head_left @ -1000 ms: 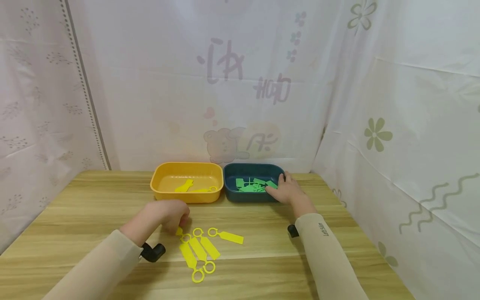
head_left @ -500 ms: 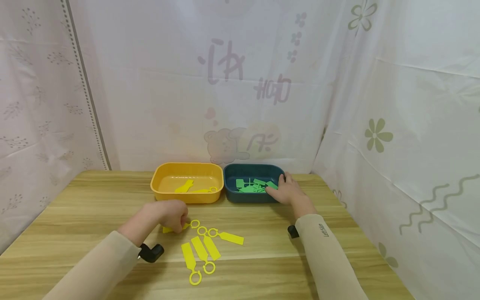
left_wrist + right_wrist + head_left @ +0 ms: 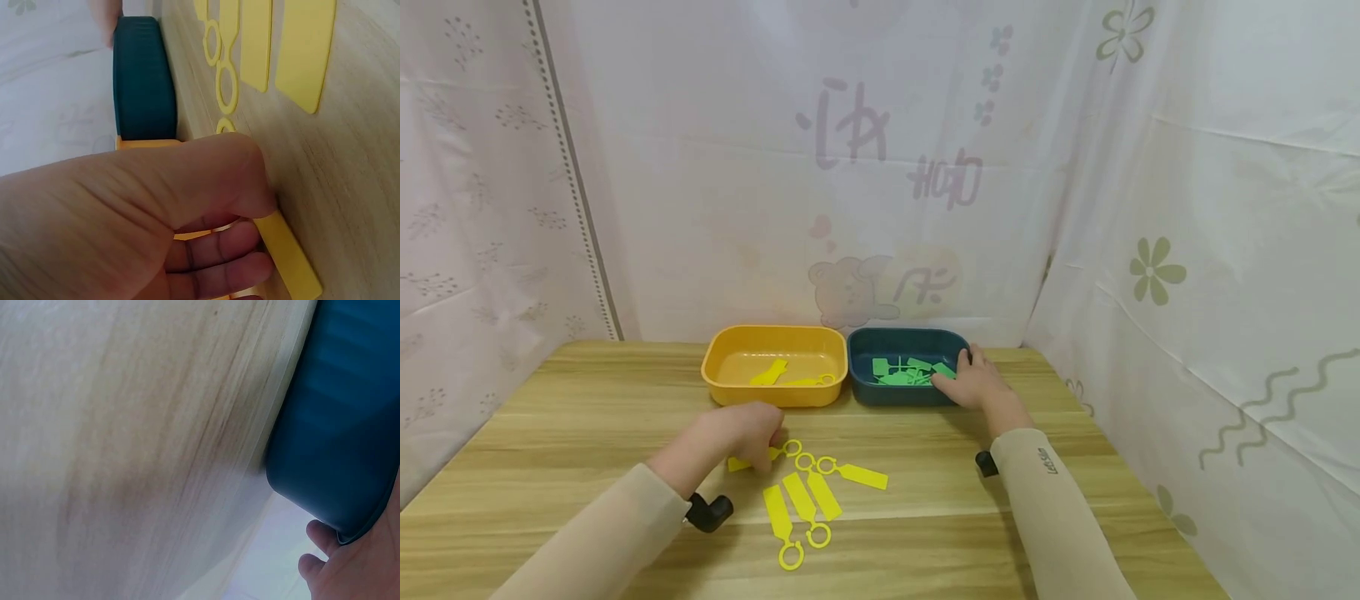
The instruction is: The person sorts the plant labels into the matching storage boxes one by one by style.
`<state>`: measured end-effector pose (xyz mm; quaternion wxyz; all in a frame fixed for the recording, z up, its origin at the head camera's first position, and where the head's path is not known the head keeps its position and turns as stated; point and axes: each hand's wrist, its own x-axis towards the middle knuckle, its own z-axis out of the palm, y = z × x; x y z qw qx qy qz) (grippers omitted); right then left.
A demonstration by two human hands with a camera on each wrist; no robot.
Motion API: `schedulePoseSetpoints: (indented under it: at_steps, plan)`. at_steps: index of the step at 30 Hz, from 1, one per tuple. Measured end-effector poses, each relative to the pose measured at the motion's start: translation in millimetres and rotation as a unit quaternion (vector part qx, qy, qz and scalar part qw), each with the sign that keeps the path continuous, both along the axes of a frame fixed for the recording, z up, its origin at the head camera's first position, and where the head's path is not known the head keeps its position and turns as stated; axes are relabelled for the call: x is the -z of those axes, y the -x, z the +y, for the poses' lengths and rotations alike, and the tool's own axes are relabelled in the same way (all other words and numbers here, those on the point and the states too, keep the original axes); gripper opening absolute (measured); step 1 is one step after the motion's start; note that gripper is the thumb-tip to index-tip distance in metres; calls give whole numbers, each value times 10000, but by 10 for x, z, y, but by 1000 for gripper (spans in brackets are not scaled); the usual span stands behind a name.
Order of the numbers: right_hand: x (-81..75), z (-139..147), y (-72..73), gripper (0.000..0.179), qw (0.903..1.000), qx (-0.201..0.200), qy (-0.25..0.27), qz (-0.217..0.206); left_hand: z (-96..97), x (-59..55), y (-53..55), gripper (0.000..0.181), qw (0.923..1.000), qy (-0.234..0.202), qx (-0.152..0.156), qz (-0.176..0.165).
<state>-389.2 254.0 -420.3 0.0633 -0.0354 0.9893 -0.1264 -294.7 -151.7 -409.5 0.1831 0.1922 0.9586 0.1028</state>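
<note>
My left hand is down at the table, thumb and fingers pinching a flat yellow ring tag. The tag's ring pokes out to the right of my fingers in the head view; its middle is hidden under the hand. Several more yellow ring tags lie flat just right of and nearer than that hand. At the back, my right hand grips the right corner of a dark teal bin, thumb over the inside, fingers outside the rim. Green flat pieces lie in this bin.
A yellow-orange bin stands against the teal bin's left side, holding a few yellow pieces. Both sit near the back edge of the wood-grain table. Patterned white curtains hang behind and at both sides.
The left hand drew one yellow tag away from the pile and turned it, shifting neighbouring tags slightly. Since then the hand moved a little to the right. The right hand stayed on the teal bin.
</note>
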Motion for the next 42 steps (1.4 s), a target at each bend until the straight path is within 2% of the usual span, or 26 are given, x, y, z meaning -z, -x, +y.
schedulePoseSetpoints:
  at_steps: [8, 12, 15, 20, 21, 27, 29, 34, 38, 42]
  plan:
    - [17, 3, 7, 104, 10000, 20, 14, -24, -8, -15, 7, 25, 9997, -150, -88, -146]
    - [18, 0, 16, 105, 10000, 32, -2, -19, -18, -28, 10, 22, 9998, -209, -40, -26]
    - [21, 1, 17, 105, 10000, 51, -14, -30, -16, -34, 11, 19, 9996, -153, 116, 189]
    - [30, 6, 12, 106, 10000, 22, -43, -58, -27, -61, 44, 16, 9974, -128, 556, 441]
    - [32, 7, 13, 106, 10000, 16, -55, -63, -53, -27, 84, 16, 9958, -159, 711, 549]
    - [24, 4, 13, 104, 10000, -6, -61, -35, -74, -18, 143, 28, 9949, -542, 693, 489]
    - [20, 0, 15, 104, 10000, -6, -60, -26, -50, -70, 123, 27, 9951, -679, 584, 410]
    - [19, -1, 25, 103, 10000, 2, -62, -24, -49, -143, 149, 10, 9924, -854, 712, 535]
    - [20, 0, 27, 103, 10000, -12, -87, -3, -64, -222, 196, 12, 9867, -1124, 822, 837]
    - [19, 3, 29, 104, 9999, -50, -131, 62, -83, -337, 244, 13, 9780, -1480, 747, 1268]
